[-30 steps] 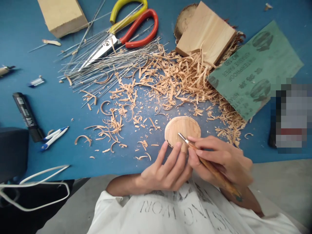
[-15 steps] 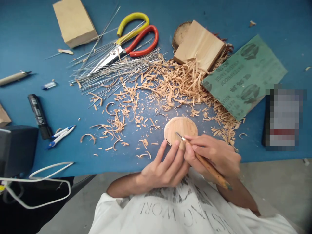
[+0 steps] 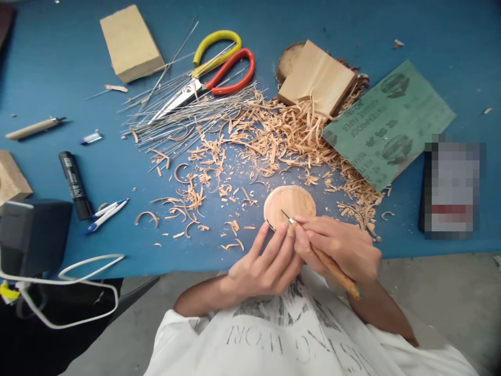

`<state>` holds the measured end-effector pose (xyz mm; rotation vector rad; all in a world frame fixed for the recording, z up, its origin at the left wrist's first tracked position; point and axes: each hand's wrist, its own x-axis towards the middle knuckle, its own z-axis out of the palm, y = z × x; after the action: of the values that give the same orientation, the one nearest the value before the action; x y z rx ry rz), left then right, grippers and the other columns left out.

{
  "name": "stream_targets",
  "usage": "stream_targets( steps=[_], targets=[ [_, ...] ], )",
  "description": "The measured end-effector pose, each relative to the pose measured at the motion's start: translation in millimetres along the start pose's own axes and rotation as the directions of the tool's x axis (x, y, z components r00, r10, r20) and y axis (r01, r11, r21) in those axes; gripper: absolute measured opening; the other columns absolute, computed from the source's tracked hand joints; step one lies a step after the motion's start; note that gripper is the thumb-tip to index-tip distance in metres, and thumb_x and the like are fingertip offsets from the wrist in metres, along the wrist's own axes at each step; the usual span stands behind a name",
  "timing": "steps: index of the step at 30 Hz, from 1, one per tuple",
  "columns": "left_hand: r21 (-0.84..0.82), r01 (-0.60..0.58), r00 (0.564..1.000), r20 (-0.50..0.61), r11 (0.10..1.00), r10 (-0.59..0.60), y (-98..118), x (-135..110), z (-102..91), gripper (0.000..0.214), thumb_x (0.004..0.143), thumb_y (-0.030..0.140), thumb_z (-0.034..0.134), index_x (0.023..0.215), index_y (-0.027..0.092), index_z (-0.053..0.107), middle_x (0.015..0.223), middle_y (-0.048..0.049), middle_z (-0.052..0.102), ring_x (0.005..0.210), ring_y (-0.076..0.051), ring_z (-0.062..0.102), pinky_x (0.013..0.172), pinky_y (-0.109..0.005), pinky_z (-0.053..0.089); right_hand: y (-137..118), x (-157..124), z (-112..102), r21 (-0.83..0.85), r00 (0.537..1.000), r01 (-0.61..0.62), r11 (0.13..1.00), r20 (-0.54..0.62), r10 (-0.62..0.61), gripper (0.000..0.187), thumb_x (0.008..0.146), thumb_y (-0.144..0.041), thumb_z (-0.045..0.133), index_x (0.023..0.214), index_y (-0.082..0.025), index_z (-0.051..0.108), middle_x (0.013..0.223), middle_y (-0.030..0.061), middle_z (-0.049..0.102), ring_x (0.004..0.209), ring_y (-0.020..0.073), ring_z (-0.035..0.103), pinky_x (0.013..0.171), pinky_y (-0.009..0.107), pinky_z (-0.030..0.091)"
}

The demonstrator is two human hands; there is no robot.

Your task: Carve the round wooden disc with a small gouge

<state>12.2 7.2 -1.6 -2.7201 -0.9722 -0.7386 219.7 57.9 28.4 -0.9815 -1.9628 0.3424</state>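
At the table's near edge, a round pale wooden disc (image 3: 291, 201) is in my left hand (image 3: 266, 261). My left fingers press along its near edge, and one finger seems to have a covering at its tip. My right hand (image 3: 338, 248) is closed around the wooden handle of a carving chisel (image 3: 331, 269), held slantwise like a pen. The chisel's thin metal tip touches or hovers just over the disc's face; I cannot tell which. My right fingertips are beside my left fingers, close to the blade. My left thumb is hidden.
Wood shavings (image 3: 274, 130) spread beyond the disc. Farther back are scissors (image 3: 219, 68) on thin metal rods, wooden blocks (image 3: 319, 78) and green sandpaper (image 3: 391, 125). A phone-like device (image 3: 450, 188) sits right. Left are a marker (image 3: 76, 185), pens (image 3: 105, 215), a black box (image 3: 35, 235) and white cable (image 3: 90, 261).
The camera view has shifted slightly, so more of the left side shows. The chisel's handle end sits a little higher and further left. Both hands keep their hold.
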Motion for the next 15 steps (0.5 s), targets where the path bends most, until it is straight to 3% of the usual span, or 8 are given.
stream_targets(
  steps=[6,10,13,15],
  targets=[
    [-0.014,0.023,1.000,-0.015,1.000,-0.023,-0.4,-0.4,-2.0,0.041,0.113,0.041,0.078,0.142,0.013,0.080,0.152,-0.0170,0.083,0.155,-0.036,0.074,0.136,-0.056,0.059,1.5,-7.0,-7.2,-0.079,0.998,0.052,0.996,-0.025,-0.054,0.032,0.092,0.001,0.088,0.107,-0.022,0.072,0.093,-0.0003,0.084,0.094,0.0199,0.088,0.092,0.028,0.076],
    [-0.193,0.243,0.969,0.002,0.951,-0.247,-1.9,9.3,-9.7,0.077,0.115,0.072,0.064,0.160,0.009,0.068,0.157,-0.0274,0.077,0.163,-0.045,0.065,0.131,-0.061,0.062,8.4,-10.1,-24.3,-0.237,0.995,0.081,0.968,-0.034,-0.092,0.034,0.091,-0.003,0.094,0.114,-0.019,0.076,0.090,-0.0007,0.083,0.083,0.0179,0.083,0.090,0.030,0.075],
    [-0.216,0.428,0.897,-0.019,0.878,-0.442,-3.1,22.7,-10.2,0.077,0.114,0.054,0.075,0.172,0.009,0.054,0.162,-0.0298,0.071,0.165,-0.043,0.063,0.130,-0.057,0.063,16.6,-8.8,-34.4,-0.330,0.994,0.098,0.939,-0.006,-0.106,0.033,0.094,-0.008,0.094,0.120,-0.019,0.077,0.093,0.0031,0.084,0.083,0.0198,0.082,0.083,0.031,0.071],
    [-0.201,0.483,0.868,-0.014,0.852,-0.496,-4.0,31.5,-6.4,0.082,0.109,0.043,0.082,0.177,0.014,0.046,0.169,-0.0286,0.068,0.163,-0.043,0.065,0.129,-0.058,0.063,21.1,-7.7,-36.6,-0.355,0.994,0.107,0.929,0.028,-0.104,0.038,0.098,-0.014,0.092,0.132,-0.020,0.077,0.103,0.0065,0.086,0.089,0.0222,0.083,0.084,0.034,0.070]
  ],
)
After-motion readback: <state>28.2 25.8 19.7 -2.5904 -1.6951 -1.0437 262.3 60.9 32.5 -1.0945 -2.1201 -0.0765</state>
